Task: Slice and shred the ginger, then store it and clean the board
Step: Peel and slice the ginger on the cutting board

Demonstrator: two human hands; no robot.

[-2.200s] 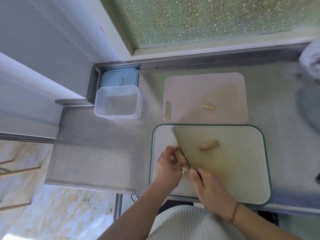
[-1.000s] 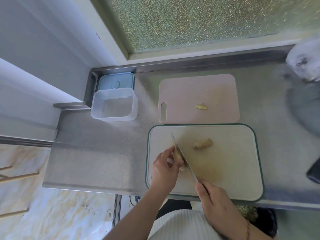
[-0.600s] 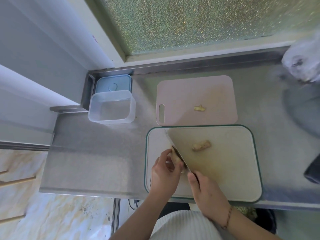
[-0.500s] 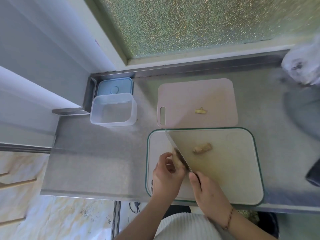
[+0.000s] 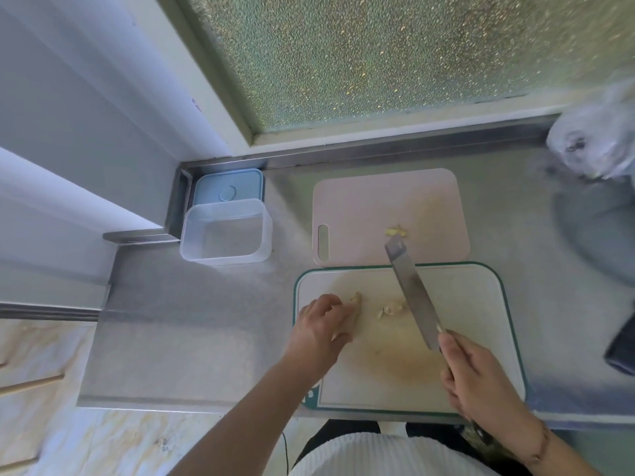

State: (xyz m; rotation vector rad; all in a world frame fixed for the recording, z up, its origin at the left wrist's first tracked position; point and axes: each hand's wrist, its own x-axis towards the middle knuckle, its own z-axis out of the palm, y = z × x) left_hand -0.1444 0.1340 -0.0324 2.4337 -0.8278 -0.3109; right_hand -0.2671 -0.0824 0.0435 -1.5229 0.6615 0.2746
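Steel counter (image 5: 192,338) under a frosted window (image 5: 395,56); two boards lie on it, one behind the other. Near board: white cutting board with green rim (image 5: 474,338), stained yellowish in the middle. Far board: pale pink cutting board (image 5: 371,207) with a slot handle at its left edge; the two boards' edges touch or nearly so.

Left hand (image 5: 321,329) rests on the left part of the white board, fingers curled, pinching a ginger piece (image 5: 356,301) at the fingertips; piece lies against the board. A second ginger knob (image 5: 391,309) lies loose just right of it, close beside the blade; contact cannot be told. Small ginger scraps (image 5: 397,231) sit on the pink board, just beyond the blade tip.

Right hand (image 5: 481,383) grips the handle of a cleaver (image 5: 410,292), fingers wrapped round it; blade turned edge-on to the camera, running from the hand up-left across the white board, tip over the pink board's near edge.

Back left: clear plastic container (image 5: 226,231), open; blue lid (image 5: 228,188) lies behind it in the counter's corner. Far right: crumpled clear plastic bag (image 5: 594,146), blurred; a dark object (image 5: 622,345) at the frame edge, not identifiable.
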